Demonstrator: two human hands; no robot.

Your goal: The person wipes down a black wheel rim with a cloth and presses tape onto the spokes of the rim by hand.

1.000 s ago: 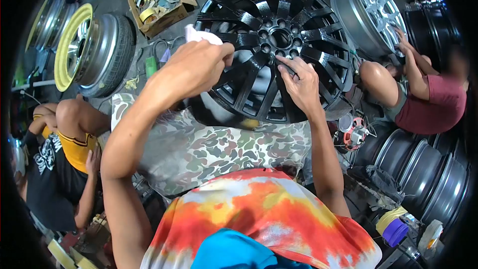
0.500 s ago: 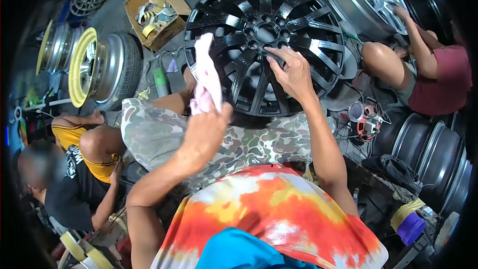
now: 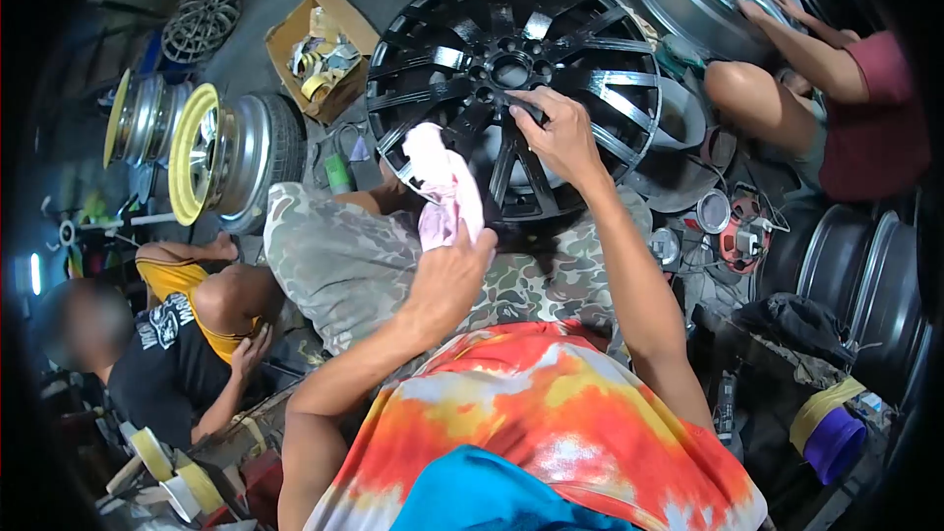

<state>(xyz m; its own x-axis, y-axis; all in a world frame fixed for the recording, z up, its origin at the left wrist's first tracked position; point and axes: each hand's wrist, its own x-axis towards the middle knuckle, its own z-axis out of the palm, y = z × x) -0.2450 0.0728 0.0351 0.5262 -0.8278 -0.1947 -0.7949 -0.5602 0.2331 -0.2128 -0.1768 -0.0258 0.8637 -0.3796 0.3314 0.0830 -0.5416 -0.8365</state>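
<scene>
A glossy black multi-spoke wheel rim (image 3: 610,88) lies tilted in front of my lap, its centre hole toward the top. My left hand (image 3: 454,270) is closed around a white-and-pink cloth (image 3: 447,182), which hangs over the rim's lower left edge and spokes. On the spokes just below the centre hole rests my right hand (image 3: 560,133), its thumb and fingers bent and gripping there. Camouflage trousers (image 3: 536,280) cover my legs under the rim.
Left stand a cardboard box (image 3: 344,93) with tape rolls and a yellow-edged wheel (image 3: 187,152). A seated person (image 3: 157,354) is at lower left. Another person (image 3: 875,128) touches a silver wheel (image 3: 678,0) at upper right. A red device (image 3: 744,236) and dark rims (image 3: 836,261) lie right.
The whole view has shifted a little. My left hand and the cloth have moved right and down toward my body along the rim's lower left. My right hand stays near the centre hole.
</scene>
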